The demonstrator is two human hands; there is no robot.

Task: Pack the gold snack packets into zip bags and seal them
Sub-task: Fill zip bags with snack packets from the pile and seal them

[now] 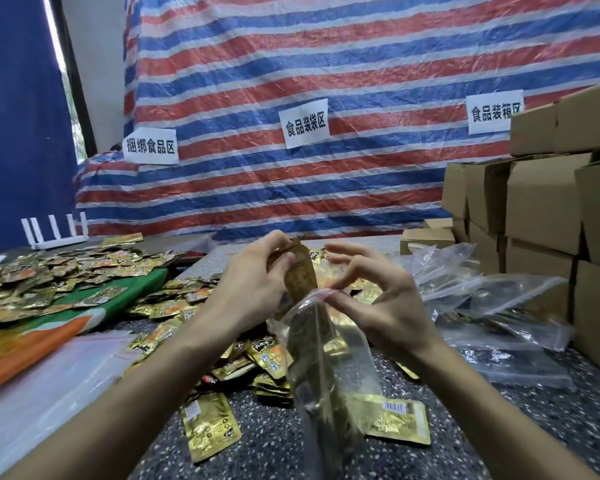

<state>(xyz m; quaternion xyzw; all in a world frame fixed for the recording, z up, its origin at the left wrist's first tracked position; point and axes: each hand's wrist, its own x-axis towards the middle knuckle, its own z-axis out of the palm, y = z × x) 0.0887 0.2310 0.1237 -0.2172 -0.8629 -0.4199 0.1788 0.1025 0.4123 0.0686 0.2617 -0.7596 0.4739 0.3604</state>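
Mid-fill: left hand (pixel 257 285) grips packet stack (pixel 302 275), half inside zip bag (pixel 323 358) above desk (pixel 274 441); right hand (pixel 385 306) pinches bag mouth. Unsealed; many loose packets (pixel 66 271) left (filled bags (pixel 499 299) lie right).

Left hand (pixel 253 289) and right hand (pixel 385 306), both bare.
Both forearms are uncovered as far as the frame's bottom edge.

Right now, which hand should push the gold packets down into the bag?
The left hand. It grips the stack of gold packets, whose lower end sits at the mouth of the zip bag. The right hand pinches the bag's rim open, so it probably should just hold there.
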